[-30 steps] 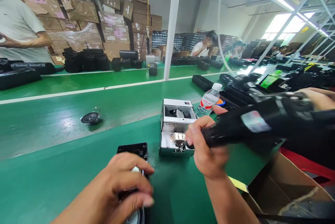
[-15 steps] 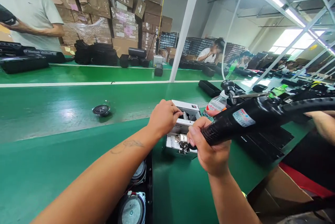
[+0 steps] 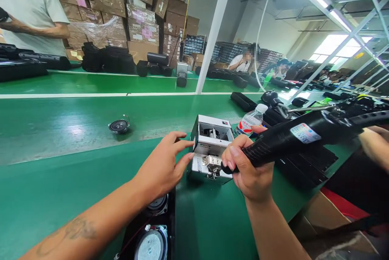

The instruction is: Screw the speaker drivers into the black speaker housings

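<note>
My right hand (image 3: 249, 171) is closed round the grip of a black electric screwdriver (image 3: 300, 136), whose tip rests at the front outlet of a small silver screw feeder box (image 3: 211, 146) on the green bench. To the feeder's left my left hand (image 3: 164, 163) hovers with fingers spread, fingertips almost touching the box, holding nothing. Below my left forearm lies a black speaker panel (image 3: 152, 235) with round speaker drivers facing up.
A loose small speaker driver (image 3: 119, 126) lies on the conveyor belt (image 3: 60, 126). A water bottle (image 3: 251, 120) stands behind the feeder. Black speaker housings (image 3: 304, 163) lie to the right, a cardboard box (image 3: 319, 219) at lower right. Another person (image 3: 30, 13) stands far left; another person's hand (image 3: 375, 142) is at the right edge.
My left hand left the speaker panel, reached onto the feeder box, then drew back to its left side with fingers spread. The screwdriver stayed at the feeder's outlet.
</note>
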### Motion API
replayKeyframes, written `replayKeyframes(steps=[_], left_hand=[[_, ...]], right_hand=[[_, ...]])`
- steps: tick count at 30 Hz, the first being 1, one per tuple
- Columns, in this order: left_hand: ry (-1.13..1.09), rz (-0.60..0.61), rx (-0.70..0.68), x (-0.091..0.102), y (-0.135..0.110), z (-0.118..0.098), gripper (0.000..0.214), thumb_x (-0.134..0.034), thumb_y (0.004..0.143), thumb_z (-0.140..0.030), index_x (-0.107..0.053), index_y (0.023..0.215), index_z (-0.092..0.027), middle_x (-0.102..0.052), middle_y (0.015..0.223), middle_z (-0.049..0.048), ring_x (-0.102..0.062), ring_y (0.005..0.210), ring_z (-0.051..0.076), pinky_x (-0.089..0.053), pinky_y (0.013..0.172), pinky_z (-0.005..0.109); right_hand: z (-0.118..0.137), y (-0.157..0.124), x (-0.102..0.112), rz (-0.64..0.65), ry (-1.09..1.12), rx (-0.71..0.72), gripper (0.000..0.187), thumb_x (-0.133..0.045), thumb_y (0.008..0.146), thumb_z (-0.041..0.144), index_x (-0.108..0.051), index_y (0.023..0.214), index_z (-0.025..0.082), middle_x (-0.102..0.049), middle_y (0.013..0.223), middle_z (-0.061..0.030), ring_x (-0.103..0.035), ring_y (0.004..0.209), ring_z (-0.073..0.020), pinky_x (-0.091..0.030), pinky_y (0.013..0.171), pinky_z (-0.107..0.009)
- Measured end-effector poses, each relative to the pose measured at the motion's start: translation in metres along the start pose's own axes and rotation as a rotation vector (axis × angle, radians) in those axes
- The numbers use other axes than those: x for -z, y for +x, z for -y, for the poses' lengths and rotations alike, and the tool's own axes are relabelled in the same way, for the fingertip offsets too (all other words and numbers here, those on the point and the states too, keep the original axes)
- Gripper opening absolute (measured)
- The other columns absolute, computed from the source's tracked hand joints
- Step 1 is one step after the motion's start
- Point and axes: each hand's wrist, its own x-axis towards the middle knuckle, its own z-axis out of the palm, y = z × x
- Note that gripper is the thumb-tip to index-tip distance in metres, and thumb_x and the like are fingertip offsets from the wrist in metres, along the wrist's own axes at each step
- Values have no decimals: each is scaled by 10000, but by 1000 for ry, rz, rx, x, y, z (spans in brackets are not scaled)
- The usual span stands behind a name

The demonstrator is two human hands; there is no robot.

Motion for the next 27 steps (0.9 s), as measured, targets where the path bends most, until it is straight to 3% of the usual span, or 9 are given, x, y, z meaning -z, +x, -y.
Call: replayKeyframes(steps=[6, 11, 14, 20, 24, 27], left_hand=[[-39, -78, 165, 26, -58, 29, 292, -546, 1073, -549, -755, 1216, -403, -613, 1454, 22, -623, 1369, 299, -537, 1166, 629], [-54, -108, 247, 30, -104, 52, 295, -607, 1041, -615, -741, 1243, -447, -608, 1471, 17, -608, 1377, 339, -485, 1184, 723], [-92, -102, 277, 26, -122, 48, 302, -589, 1055, -610, -713, 1287, -462, -550, 1552, 16, -525, 1465, 361, -420, 1213, 774], [-205, -77, 322, 14, -142, 17, 354, -491, 1094, -616, -612, 1406, -503, -274, 1780, -42, -265, 1642, 390, -260, 1272, 799], [-192, 23, 191, 13, -146, 18, 406, -693, 963, -632, -698, 1323, -445, -290, 1788, -28, -147, 1659, 487, -255, 1259, 796], [-119, 86, 168, 14, -147, 20, 268, -777, 897, -540, -776, 1138, -423, -262, 1797, -74, -115, 1656, 521, -249, 1245, 818]], right_hand=[[3, 1, -2, -5, -11, 16, 490, -679, 1035, 101, -503, 1418, 352, -563, 787, 79, -514, 561, -109, -505, 559, -253], [2, 2, -1, 2, -14, 1, 487, -661, 1035, 103, -492, 1426, 340, -558, 773, 80, -513, 553, -114, -505, 551, -261], [0, 3, 0, 16, -6, -9, 489, -656, 1040, 102, -480, 1430, 340, -550, 776, 83, -511, 551, -113, -502, 545, -263], [-1, -1, -2, 65, -40, -18, 406, -728, 1008, 120, -512, 1284, 323, -575, 781, 81, -522, 573, -119, -484, 565, -279], [4, -8, -9, -12, -78, -38, 384, -721, 1017, 103, -521, 1272, 309, -577, 769, 81, -522, 594, -119, -503, 598, -275], [14, -19, -18, -51, -21, -212, 408, -745, 1020, 138, -529, 1325, 303, -572, 775, 76, -506, 543, -105, -502, 527, -238]])
